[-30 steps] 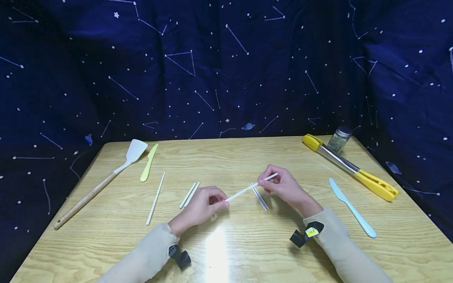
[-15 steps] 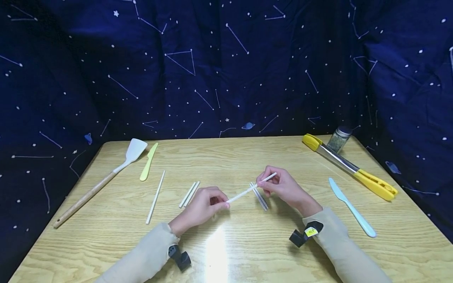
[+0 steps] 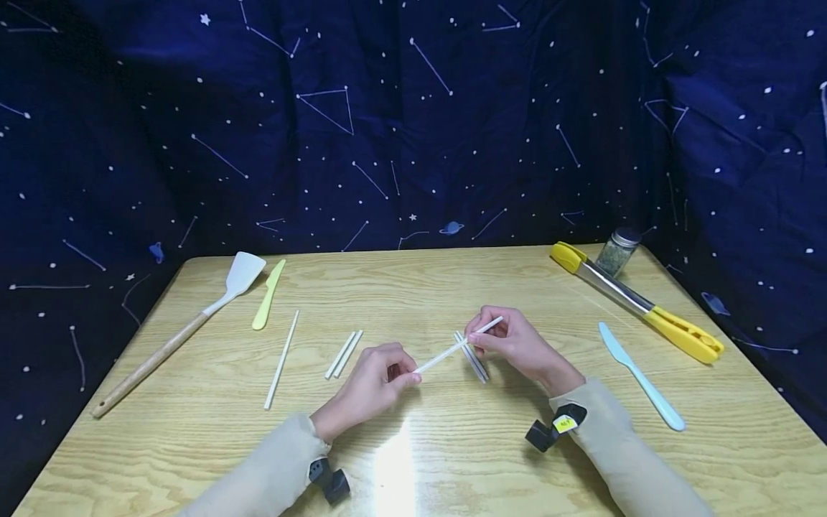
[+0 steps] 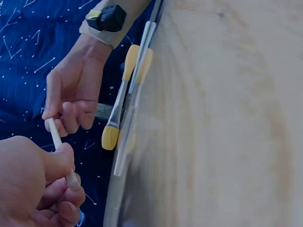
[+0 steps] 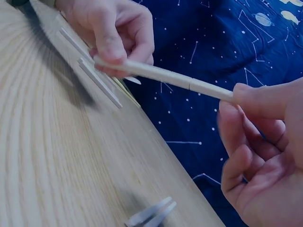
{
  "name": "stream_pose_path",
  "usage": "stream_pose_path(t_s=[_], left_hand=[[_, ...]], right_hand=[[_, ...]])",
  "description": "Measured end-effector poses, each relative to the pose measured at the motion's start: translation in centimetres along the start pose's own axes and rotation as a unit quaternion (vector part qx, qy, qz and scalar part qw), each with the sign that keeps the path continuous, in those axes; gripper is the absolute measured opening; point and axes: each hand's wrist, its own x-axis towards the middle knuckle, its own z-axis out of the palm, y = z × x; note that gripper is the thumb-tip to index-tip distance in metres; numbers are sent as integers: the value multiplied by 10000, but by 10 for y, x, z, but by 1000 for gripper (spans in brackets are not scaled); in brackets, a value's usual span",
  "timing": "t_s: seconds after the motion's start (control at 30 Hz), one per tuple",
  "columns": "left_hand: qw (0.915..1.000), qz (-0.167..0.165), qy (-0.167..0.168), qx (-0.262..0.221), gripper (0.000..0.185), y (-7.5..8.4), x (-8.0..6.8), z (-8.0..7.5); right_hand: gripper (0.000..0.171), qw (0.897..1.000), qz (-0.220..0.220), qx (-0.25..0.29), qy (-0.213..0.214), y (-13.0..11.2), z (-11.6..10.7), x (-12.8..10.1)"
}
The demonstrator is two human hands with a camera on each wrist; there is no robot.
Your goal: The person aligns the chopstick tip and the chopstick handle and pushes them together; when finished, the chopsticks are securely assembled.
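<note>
Head view is showing me holding a thin white paper stick (image 3: 452,350) by its two ends, just above the pale wood-grain table (image 3: 452,445). My left hand (image 3: 375,384) is pinching the near, lower end between thumb and fingertips; my right hand (image 3: 513,343) is pinching the far, higher end the same way, its other fingers curled in. Compared with a second ago, almost nothing is moving: both hands are drifting slightly lower in the picture and the grip is staying the same, so I judge I am still working on this one stick rather than setting it down. Its long axis is running from lower left to upper right, the right end tilted up and away from me. Right wrist view is showing a faint line across the stick partway along (image 5: 189,82); whether that is a crease or a joint I cannot tell. Short white stick pieces (image 3: 474,362) are lying on the table just under my right hand, and another pair of short white sticks (image 3: 344,354) is lying beside my left.
</note>
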Motion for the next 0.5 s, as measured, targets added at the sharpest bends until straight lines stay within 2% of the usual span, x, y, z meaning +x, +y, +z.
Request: stream_pose_path(t_s=[0.2, 0.37, 0.5], left_hand=[[9993, -292, 30, -232, 7, -1, -1, 4], [9979, -434, 70, -479, 8, 0, 2, 2], [9944, -706, -225, -751, 8, 3, 3, -1]], right_hand=[[5, 9983, 257, -329, 411, -1, 4, 0], [23, 9947, 578, -430, 730, -5, 11, 3], [32, 9947, 566, -276, 811, -6, 16, 4]])
